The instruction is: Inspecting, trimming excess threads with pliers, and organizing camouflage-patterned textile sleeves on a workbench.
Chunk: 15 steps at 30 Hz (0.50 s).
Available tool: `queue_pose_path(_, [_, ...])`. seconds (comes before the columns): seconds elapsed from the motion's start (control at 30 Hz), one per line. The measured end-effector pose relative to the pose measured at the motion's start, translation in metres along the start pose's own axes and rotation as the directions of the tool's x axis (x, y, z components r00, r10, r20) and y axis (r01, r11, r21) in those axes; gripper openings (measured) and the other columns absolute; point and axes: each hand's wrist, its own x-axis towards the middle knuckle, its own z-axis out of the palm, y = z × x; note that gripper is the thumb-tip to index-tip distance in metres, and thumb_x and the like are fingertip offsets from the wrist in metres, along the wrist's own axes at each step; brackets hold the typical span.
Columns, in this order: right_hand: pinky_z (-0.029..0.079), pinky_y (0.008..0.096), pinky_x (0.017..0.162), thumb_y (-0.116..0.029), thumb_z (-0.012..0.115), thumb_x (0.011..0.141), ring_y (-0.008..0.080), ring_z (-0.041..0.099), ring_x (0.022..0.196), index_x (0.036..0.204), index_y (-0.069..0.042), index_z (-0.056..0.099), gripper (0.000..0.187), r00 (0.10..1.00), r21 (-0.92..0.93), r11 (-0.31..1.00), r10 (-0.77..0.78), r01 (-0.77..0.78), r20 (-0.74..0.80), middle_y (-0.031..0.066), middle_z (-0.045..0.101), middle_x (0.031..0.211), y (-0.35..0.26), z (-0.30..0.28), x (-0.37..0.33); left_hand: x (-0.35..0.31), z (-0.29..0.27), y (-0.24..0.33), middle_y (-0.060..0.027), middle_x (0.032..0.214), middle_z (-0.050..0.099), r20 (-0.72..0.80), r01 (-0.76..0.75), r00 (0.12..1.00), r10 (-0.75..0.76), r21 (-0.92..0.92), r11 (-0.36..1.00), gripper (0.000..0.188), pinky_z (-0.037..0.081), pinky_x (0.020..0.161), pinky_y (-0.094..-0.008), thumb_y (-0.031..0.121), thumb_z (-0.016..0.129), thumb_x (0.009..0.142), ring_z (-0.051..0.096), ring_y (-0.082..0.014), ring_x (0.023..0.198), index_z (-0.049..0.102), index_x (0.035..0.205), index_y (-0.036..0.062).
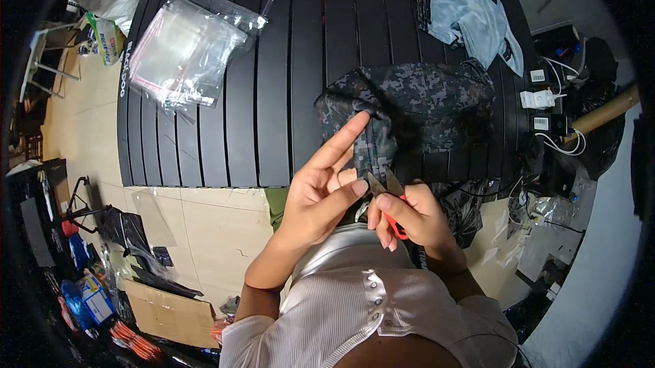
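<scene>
A dark digital-camouflage cloth piece [443,105], sewn and bunched, lies on the table and hangs over its near edge. My left hand [321,201] holds its narrow near end between thumb and curled fingers, with the index finger stretched along the cloth. Thread snips [394,225] with a red handle sit in my right hand [416,214]. Their two metal blades point up, parted, right beside the cloth's lower end and close to my left thumb. Part of the snips' handle is hidden by my right fingers.
On the black slatted table [273,129], clear plastic bags [187,47] lie at the far left and a stack of light grey-blue cloth pieces [467,17] at the far right. White chargers with cables [539,99] are at the right edge. A cardboard piece [170,310] lies on the floor, lower left.
</scene>
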Motion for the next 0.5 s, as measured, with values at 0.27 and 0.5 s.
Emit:
queue_pose_path(0.27, [0.042, 0.0202, 0.042, -0.025, 0.045, 0.096, 0.0087, 0.053, 0.045, 0.077, 0.002, 0.058, 0.036, 0.998, -0.012, 0.998, -0.064, 0.064, 0.011, 0.0054, 0.057, 0.055, 0.003, -0.001, 0.0, -0.001, 0.003, 0.0, -0.0132, 0.148, 0.02, -0.015, -0.021, 1.0, 0.023, 0.098, 0.995, 0.065, 0.039, 0.095, -0.0234, -0.018, 0.041, 0.08, 0.05, -0.0147, 0.116, 0.02, 0.14, -0.0044])
queue_pose_path(0.5, [0.043, 0.0206, 0.044, -0.022, 0.048, 0.095, 0.0081, 0.054, 0.047, 0.08, 0.001, 0.061, 0.03, 0.971, -0.156, 0.959, -0.239, 0.238, 0.018, 0.0034, 0.057, 0.056, 0.01, -0.001, 0.004, 0.0, 0.002, 0.004, -0.0137, 0.145, 0.027, 0.123, 0.009, 0.992, 0.007, -0.136, 0.991, 0.065, 0.044, 0.085, -0.0225, -0.017, 0.042, 0.08, 0.053, -0.013, 0.11, 0.02, 0.14, -0.0042])
